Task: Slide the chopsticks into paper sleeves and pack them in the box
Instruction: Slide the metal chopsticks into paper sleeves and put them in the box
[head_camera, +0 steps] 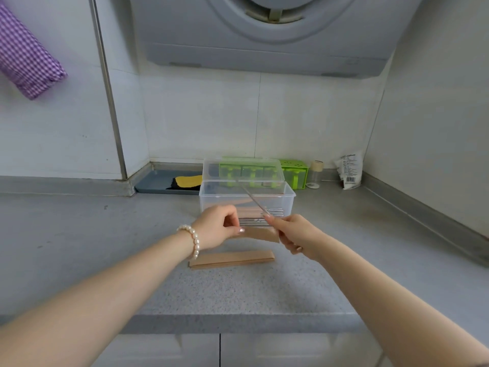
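A: What's there, biggest first?

B: One grey bench (105,234), and on it one clear plastic box (287,201) with its lid (211,168) standing open behind. Inside lie brown paper sleeves and a bundle of metal chopsticks (275,211); their number I cannot tell.

A: And loose sleeves?

B: One stack of paper sleeves (232,259) lies flat on the bench, just in front of both hands. How many are in it is unclear.

A: The hands?

B: The left hand (215,226), with a pearl bracelet (194,241) on its wrist, pinches one sleeve (260,234) at its left end. The right hand (293,235) pinches one chopstick (254,198), slanting up and away over the box. Both work just in front of the box.

A: Around them?

B: One green container (295,172), one small jar (316,172) and one white packet (349,169) stand behind the box. A grey tray (156,182) sits to the left.
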### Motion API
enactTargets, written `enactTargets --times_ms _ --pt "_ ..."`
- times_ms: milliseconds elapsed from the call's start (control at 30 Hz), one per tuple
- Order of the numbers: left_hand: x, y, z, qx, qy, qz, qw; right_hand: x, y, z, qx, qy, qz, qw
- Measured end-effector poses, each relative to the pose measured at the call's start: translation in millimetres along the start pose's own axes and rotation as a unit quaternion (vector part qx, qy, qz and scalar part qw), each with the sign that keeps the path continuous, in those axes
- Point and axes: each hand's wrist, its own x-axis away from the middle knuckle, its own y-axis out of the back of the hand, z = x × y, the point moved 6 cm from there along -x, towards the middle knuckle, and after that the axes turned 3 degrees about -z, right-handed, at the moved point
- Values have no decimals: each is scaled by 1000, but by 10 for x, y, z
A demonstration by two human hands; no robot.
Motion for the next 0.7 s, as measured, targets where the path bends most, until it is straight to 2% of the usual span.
enactTargets --times_ms 133,267,400,533,700 --pt "95 33 -135 -74 -60 -26 995 30 -73 9 -83 -26 15 996" --pt "164 35 -195 -148 -114 -30 982 69 -72 84 -160 -6 39 986" --pt "196 72 -208 -184 -142 -55 971 98 -38 65 -140 -26 25 990" --pt "237 89 -256 -217 -210 -101 948 120 -65 108 -212 -16 67 975" --pt "334 60 -294 -226 -259 -112 933 89 11 158 -192 21 10 981"
